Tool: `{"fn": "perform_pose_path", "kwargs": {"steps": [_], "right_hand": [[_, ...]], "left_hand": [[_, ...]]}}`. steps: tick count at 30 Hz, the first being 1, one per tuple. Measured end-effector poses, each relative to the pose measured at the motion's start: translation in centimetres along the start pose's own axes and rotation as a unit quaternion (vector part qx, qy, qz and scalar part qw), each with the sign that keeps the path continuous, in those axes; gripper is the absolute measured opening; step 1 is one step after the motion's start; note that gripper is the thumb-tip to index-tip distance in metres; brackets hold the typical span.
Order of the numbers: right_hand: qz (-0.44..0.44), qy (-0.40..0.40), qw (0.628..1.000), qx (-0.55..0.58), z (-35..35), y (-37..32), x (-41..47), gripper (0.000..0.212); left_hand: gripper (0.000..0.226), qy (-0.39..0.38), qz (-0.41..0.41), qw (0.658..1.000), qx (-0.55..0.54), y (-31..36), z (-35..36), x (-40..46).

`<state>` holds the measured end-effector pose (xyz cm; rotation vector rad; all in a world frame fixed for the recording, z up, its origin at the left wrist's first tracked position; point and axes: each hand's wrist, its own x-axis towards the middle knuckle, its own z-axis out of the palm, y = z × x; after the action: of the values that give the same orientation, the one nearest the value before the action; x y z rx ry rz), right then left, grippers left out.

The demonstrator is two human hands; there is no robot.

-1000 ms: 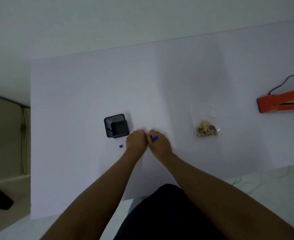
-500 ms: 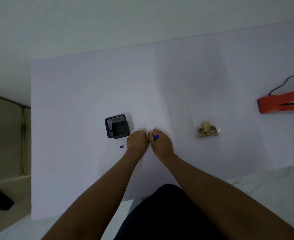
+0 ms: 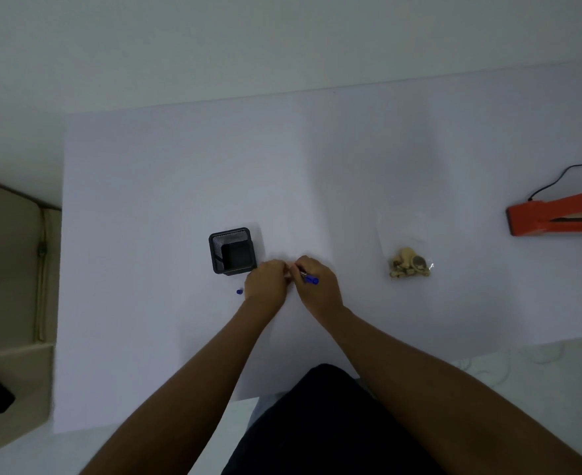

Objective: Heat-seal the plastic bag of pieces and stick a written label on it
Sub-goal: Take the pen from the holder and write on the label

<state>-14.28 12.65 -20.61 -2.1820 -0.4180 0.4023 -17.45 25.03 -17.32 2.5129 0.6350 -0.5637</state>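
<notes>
A clear plastic bag (image 3: pixel 406 260) with tan pieces lies flat on the white table (image 3: pixel 179 166), right of centre. My right hand (image 3: pixel 317 286) grips a blue pen (image 3: pixel 310 278), its tip pointed down towards the left. My left hand (image 3: pixel 267 282) rests fingers-down right beside it, pressed on the table; whatever lies under the fingers is hidden. The orange heat sealer (image 3: pixel 557 216) stands at the far right, its jaw open, well away from both hands.
A black mesh pen holder (image 3: pixel 232 250) stands just left of my left hand. A small blue pen cap (image 3: pixel 239 291) lies on the table below it. A black cord (image 3: pixel 564 173) runs from the sealer. A beige cabinet (image 3: pixel 8 269) sits off the table's left edge.
The pen in my right hand has tilted, its blue end swinging left and then back out to the right. Both hands stay together in the same spot.
</notes>
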Motion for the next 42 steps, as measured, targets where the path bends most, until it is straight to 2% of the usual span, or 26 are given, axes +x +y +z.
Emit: {"fn": "perform_pose_path", "kwargs": {"steps": [3,5,8,10,15,17,20,22,25,30,35,38,40,42], "right_hand": [[-0.009,-0.005,1.0,0.013,-0.2,-0.2,-0.2,0.029],[-0.01,-0.008,0.999,0.037,-0.3,-0.2,-0.4,0.032],[-0.018,-0.016,0.999,0.044,-0.3,-0.4,-0.8,0.03],[-0.039,-0.021,0.998,0.038,-0.4,-0.8,-1.0,0.026],[-0.052,-0.056,0.996,0.05,-0.6,-2.8,-1.2,0.019],[-0.034,-0.073,0.994,0.067,-0.8,-3.9,-1.2,0.024],[-0.001,-0.059,0.994,0.096,-1.0,-5.3,-1.0,0.047],[0.014,-0.04,0.993,0.114,-1.3,-5.7,-0.9,0.056],[0.019,-0.032,0.994,0.105,-1.4,-5.7,-1.0,0.054],[0.04,-0.034,0.994,0.099,-1.2,-5.2,-1.6,0.058],[0.04,-0.032,0.994,0.097,-1.3,-5.6,-1.7,0.053],[0.041,-0.038,0.992,0.11,-1.7,-6.2,-1.7,0.045],[0.051,-0.042,0.988,0.137,-2.4,-7.0,-1.8,0.038],[0.069,-0.041,0.982,0.168,-3.0,-8.0,-1.9,0.037]], "left_hand": [[0.021,0.047,-0.01,0.999,-0.022,-1.8,-0.6,-2.2],[0.03,0.071,-0.048,0.996,-0.018,-3.5,-0.8,-4.1],[0.038,0.061,-0.107,0.992,-0.027,-5.6,-1.0,-5.7],[0.04,0.059,-0.118,0.991,-0.036,-6.7,-0.8,-5.7],[0.02,0.052,-0.093,0.994,-0.036,-8.2,-0.6,-5.0],[0.021,0.067,-0.087,0.993,-0.04,-8.1,-0.9,-5.3],[0.02,0.077,-0.103,0.99,-0.058,-7.8,-1.0,-6.0],[0.033,0.067,-0.118,0.986,-0.095,-7.9,-0.6,-6.1],[0.043,0.088,-0.091,0.985,-0.121,-7.7,0.3,-5.8],[0.036,0.134,-0.015,0.989,-0.068,-6.9,1.7,-4.5],[0.011,0.118,-0.009,0.993,-0.014,-6.9,2.0,-3.5],[0.01,0.097,-0.027,0.995,-0.008,-6.7,2.0,-3.3],[0.016,0.061,-0.048,0.995,-0.064,-6.1,1.5,-3.6],[0.019,0.009,-0.068,0.982,-0.177,-5.0,0.1,-4.3]]}}
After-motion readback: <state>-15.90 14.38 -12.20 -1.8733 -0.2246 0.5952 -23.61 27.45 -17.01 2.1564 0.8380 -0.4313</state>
